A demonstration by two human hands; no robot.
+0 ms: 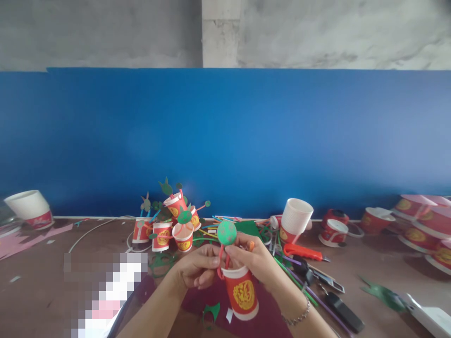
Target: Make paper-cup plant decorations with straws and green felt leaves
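A red paper cup (242,295) with a yellow printed emblem is held upright, slightly tilted, in front of me. Red straws (221,263) rise from its rim, and a round green disc (227,233) tops them. My left hand (201,266) pinches a red straw at the cup's left side, fingers closed. My right hand (254,259) is closed at the back right of the rim, thumb by the straws; a small orange piece (251,246) shows between its fingers. Below lie a maroon sheet (197,300) and a green paper scrap (212,312).
Several decorated cups (162,236) stand at the back left. Behind my hands are coloured straws (225,218). To the right are a white cup stack (296,217), an orange utility knife (303,252), a black key fob (343,311) and scissors (384,293). More red cups (419,234) stand far right.
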